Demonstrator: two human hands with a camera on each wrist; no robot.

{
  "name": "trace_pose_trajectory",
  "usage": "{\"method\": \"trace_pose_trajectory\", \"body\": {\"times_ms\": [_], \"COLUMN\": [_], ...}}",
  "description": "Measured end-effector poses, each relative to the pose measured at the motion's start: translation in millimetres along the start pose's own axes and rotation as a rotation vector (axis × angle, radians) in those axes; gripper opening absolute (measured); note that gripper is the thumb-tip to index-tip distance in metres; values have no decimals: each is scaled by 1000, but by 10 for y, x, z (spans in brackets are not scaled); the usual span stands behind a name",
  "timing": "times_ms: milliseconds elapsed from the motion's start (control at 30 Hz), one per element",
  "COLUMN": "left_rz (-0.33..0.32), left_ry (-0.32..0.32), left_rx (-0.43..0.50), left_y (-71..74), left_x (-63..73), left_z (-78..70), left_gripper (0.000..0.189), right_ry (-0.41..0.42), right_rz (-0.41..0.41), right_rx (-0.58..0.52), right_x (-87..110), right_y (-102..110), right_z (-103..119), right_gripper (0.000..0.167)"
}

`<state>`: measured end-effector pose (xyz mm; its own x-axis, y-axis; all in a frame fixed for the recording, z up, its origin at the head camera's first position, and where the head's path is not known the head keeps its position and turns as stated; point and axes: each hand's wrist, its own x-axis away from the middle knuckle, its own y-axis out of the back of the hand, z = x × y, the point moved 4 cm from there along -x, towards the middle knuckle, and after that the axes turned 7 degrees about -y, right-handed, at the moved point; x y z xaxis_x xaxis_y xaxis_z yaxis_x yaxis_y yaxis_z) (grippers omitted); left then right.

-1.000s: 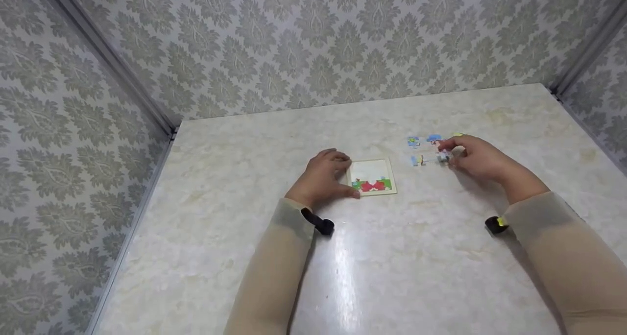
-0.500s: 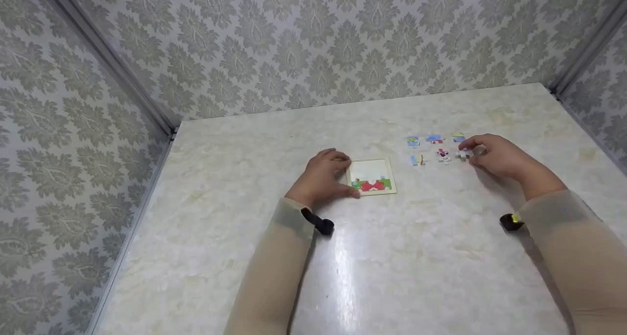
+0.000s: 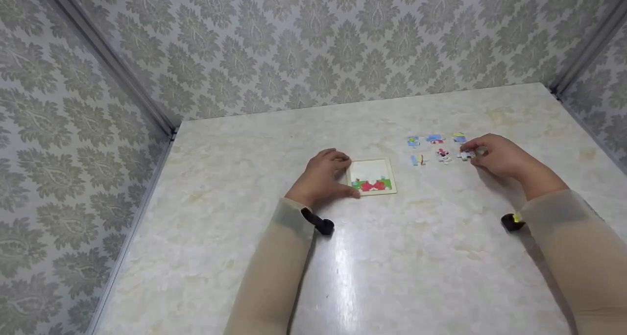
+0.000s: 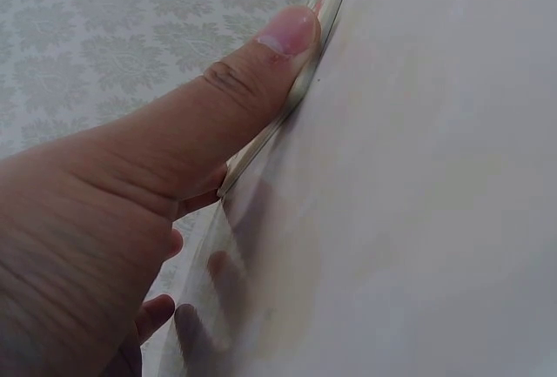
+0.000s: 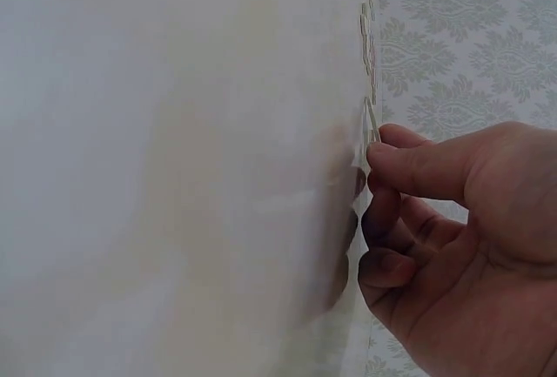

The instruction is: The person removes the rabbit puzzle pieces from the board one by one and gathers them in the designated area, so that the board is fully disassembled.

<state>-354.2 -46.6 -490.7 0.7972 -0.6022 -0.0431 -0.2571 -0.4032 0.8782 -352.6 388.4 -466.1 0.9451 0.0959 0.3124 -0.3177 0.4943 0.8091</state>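
Observation:
My left hand (image 3: 324, 178) holds a square puzzle tray (image 3: 392, 176) by its left side, thumb at the near corner and fingers along the far part. Red and green pieces (image 3: 373, 185) fill the tray's near strip; white backing shows above them. To the right, my right hand (image 3: 502, 159) pinches a mostly white puzzle piece (image 3: 465, 155) between thumb and fingers. In the right wrist view that piece (image 5: 372, 120) is tilted, one edge raised. Beside it lies a pink and white piece (image 3: 443, 155).
Other loose pieces lie in two rows: a blue and yellow piece (image 3: 419, 159), a blue and green one (image 3: 413, 140), a blue and red one (image 3: 435, 138) and a yellow and blue one (image 3: 459, 137). The marbled table (image 3: 235, 178) meets a patterned wall (image 3: 303, 46) behind.
My right hand has moved right from the pink and white piece to the white piece, which has shifted slightly right since half a second ago. My left hand and the tray have stayed put.

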Motion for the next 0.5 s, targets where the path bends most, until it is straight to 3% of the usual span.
{"method": "trace_pose_trajectory", "body": {"times_ms": [500], "left_rz": [-10], "left_ry": [-10], "left_rx": [19], "left_y": [15], "left_x": [8], "left_z": [-16], "left_gripper": [96], "right_ry": [9], "right_rz": [-18], "right_rx": [12], "right_x": [15], "right_y": [1], "right_z": [-2], "right_gripper": [46]}}
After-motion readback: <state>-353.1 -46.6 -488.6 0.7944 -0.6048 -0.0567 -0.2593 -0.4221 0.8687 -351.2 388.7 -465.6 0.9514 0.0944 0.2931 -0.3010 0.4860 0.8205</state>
